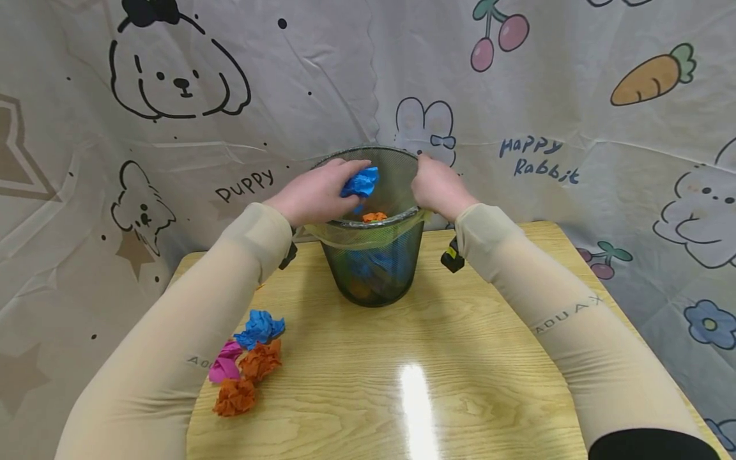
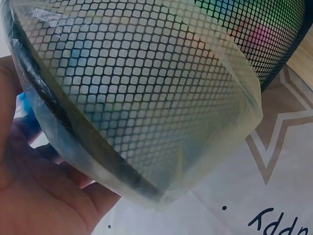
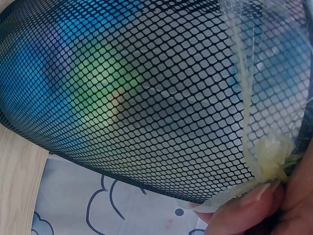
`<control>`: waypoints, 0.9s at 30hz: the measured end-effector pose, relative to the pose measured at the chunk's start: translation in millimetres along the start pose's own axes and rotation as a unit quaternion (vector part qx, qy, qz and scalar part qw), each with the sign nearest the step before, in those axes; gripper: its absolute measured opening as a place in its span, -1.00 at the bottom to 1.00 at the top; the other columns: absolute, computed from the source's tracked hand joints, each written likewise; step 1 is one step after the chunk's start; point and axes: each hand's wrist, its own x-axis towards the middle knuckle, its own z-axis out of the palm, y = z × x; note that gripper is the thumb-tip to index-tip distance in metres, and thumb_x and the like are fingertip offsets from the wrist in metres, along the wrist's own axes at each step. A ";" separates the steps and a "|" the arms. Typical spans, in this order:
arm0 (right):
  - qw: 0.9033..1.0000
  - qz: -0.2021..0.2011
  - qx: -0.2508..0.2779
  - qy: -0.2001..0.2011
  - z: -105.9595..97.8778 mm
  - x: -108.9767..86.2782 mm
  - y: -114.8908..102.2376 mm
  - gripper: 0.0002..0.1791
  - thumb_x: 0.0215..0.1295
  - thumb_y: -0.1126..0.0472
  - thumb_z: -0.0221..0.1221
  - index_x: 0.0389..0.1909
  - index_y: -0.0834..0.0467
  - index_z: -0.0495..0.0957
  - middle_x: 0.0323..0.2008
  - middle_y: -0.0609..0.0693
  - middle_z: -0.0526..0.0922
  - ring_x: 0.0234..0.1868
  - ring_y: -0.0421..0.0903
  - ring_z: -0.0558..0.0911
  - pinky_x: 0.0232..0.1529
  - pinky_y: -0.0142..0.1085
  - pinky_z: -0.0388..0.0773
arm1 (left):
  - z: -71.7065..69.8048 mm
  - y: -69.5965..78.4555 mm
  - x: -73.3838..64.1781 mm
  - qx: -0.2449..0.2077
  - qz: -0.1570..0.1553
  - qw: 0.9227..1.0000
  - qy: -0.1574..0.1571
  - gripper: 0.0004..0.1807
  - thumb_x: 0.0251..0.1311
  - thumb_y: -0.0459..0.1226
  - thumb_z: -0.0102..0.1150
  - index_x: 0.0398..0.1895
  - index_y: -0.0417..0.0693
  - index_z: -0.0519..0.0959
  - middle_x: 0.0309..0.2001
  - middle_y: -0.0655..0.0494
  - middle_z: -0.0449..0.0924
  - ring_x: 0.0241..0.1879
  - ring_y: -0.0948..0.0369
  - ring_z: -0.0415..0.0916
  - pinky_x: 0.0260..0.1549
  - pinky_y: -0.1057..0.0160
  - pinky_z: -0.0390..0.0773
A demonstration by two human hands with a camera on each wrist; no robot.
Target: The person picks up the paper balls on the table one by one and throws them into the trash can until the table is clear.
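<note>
A black mesh wastebasket (image 1: 374,268) lined with a thin yellowish bag (image 1: 368,237) stands upright at the far side of the table. Over its mouth, my left hand (image 1: 322,191) holds a crumpled blue paper ball (image 1: 361,183) between thumb and fingers. My right hand (image 1: 439,185) grips the basket's right rim, and in the right wrist view its fingers (image 3: 252,208) pinch the bunched bag edge (image 3: 271,156). Inside the basket an orange paper ball (image 1: 375,217) shows, with blue and green paper (image 3: 98,83) visible through the mesh.
Left on the wooden table (image 1: 345,370) lie a blue paper ball (image 1: 260,329), a pink one (image 1: 226,363) partly behind the left sleeve, and two orange ones (image 1: 261,360). A printed cloth (image 1: 322,76) hangs behind the table.
</note>
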 end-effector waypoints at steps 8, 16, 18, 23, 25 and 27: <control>1.000 0.002 -0.001 0.000 -0.4 0.0 -0.9 -0.30 0.54 0.28 -0.34 0.65 0.26 -0.22 0.61 0.21 0.01 0.23 0.13 0.41 0.18 -0.06 0.40 | -2.0 -3.8 -3.9 0.001 -0.004 1.000 0.006 -0.17 0.48 0.02 0.09 0.68 0.15 -0.02 0.60 -0.05 0.03 0.48 -0.04 0.20 0.34 -0.13 0.33; 1.000 -0.002 0.000 -0.002 0.3 -1.1 -1.1 -0.29 0.53 0.29 -0.34 0.65 0.25 -0.23 0.60 0.22 0.03 -0.02 0.11 0.50 -0.01 -0.07 0.48 | -6.6 -9.8 -9.5 0.008 0.008 0.999 0.032 -0.18 0.49 0.09 0.04 0.68 0.15 -0.01 0.61 -0.04 0.03 0.54 -0.05 0.08 0.43 -0.15 0.18; 1.000 -0.001 0.001 -0.001 0.4 -1.0 -0.9 -0.29 0.53 0.30 -0.34 0.65 0.26 -0.23 0.60 0.23 0.03 -0.04 0.12 0.51 -0.02 -0.07 0.49 | -8.5 -10.4 -10.8 0.008 0.009 0.999 0.037 -0.18 0.49 0.09 0.04 0.68 0.15 0.00 0.60 -0.03 0.05 0.53 -0.05 0.09 0.43 -0.14 0.18; 1.000 0.003 0.000 -0.001 -0.2 -1.2 -1.2 -0.29 0.53 0.30 -0.33 0.65 0.27 -0.22 0.60 0.23 0.03 0.07 0.12 0.48 0.08 -0.06 0.46 | -11.7 -12.7 -13.7 0.012 0.011 0.999 0.046 -0.19 0.50 0.09 0.03 0.68 0.12 0.01 0.59 -0.03 0.08 0.52 -0.05 0.12 0.43 -0.13 0.19; 1.000 0.003 0.000 -0.002 -0.5 -1.7 -1.6 -0.29 0.53 0.30 -0.33 0.65 0.26 -0.23 0.60 0.23 0.03 0.10 0.13 0.47 0.10 -0.06 0.46 | -13.3 -13.9 -15.6 0.014 0.010 0.999 0.049 -0.20 0.50 0.09 0.02 0.68 0.12 0.00 0.59 -0.04 0.07 0.52 -0.07 0.11 0.43 -0.14 0.18; 1.000 0.004 0.001 -0.003 -0.6 -2.1 -1.7 -0.29 0.53 0.30 -0.33 0.65 0.26 -0.23 0.60 0.22 0.02 0.11 0.13 0.47 0.10 -0.05 0.46 | -15.0 -15.7 -17.4 0.018 0.010 0.998 0.054 -0.20 0.51 0.09 0.01 0.68 0.12 0.00 0.59 -0.05 0.06 0.52 -0.09 0.10 0.43 -0.16 0.17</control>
